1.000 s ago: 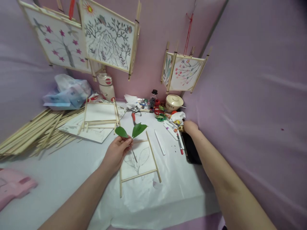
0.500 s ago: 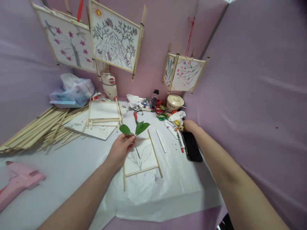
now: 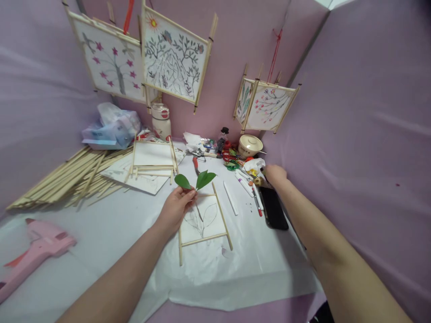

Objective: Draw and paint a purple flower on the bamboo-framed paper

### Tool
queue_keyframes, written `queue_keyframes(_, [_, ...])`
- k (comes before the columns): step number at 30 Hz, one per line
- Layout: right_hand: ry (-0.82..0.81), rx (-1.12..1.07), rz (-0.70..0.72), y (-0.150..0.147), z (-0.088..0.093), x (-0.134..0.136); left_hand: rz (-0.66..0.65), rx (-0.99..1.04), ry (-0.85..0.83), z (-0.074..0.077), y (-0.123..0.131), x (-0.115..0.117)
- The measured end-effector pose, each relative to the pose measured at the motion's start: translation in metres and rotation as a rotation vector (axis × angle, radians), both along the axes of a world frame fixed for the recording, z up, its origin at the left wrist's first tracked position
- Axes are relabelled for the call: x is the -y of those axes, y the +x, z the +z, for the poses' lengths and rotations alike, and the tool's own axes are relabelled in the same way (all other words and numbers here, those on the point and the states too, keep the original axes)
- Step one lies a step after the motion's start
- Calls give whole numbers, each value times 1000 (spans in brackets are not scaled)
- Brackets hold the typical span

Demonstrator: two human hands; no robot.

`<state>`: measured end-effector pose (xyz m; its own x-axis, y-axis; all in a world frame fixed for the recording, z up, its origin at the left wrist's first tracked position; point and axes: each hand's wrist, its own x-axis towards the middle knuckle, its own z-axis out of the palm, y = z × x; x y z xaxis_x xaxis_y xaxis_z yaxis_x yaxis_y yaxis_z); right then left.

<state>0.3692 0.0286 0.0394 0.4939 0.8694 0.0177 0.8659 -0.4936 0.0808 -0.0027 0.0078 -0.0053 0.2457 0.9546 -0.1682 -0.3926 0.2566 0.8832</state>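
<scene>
My left hand point(image 3: 180, 204) pinches a twig with green leaves point(image 3: 204, 179). The twig's bare stem points down over a small bamboo-framed sheet point(image 3: 193, 231), which bears a pencil drawing of leaves. Part of the frame's left side is hidden by the hand. At the far right my right hand point(image 3: 276, 175) is closed beside a crumpled tissue point(image 3: 255, 165), past the top end of a black phone point(image 3: 275, 211). Something small and dark shows at its fingertips, too unclear to name. A white pen point(image 3: 230, 198) lies just right of the framed sheet.
A pink glue gun point(image 3: 37, 249) lies at left, with bamboo sticks point(image 3: 57, 179) behind it. Pliers point(image 3: 195, 165), markers and a lidded bowl point(image 3: 250, 146) are at the back. Painted lantern panels point(image 3: 175, 54) and a smaller lantern point(image 3: 269, 105) hang above.
The view has shifted, so most things appear farther right. My right hand has drawn slightly away from the tissue, and a dark bit now shows at its fingers. My left hand keeps the twig.
</scene>
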Motion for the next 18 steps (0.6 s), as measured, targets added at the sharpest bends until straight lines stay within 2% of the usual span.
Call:
queue_keyframes(4, [277, -53, -77, -10, 13, 21, 4, -2, 1, -1, 0, -1])
queue_keyframes(7, [441, -199, -73, -27, 6, 39, 3, -9, 2, -2, 0, -2])
queue_keyframes(10, [534, -439, -46, -51, -12, 56, 20, -19, 7, -2, 0, -1])
queue_keyframes(11, [663, -720, -44, -59, -18, 60, 29, -26, 10, 0, 1, -1])
queue_keyframes(12, [754, -937, -44, -65, -24, 65, 39, -38, 14, 2, 2, -1])
queue_keyframes(14, [812, -1051, -29, -76, -31, 72, 55, -67, 25, 10, 10, -1])
queue_keyframes(18, [960, -976, 75, -86, -36, 79, 68, -97, 83, 35, 43, -22])
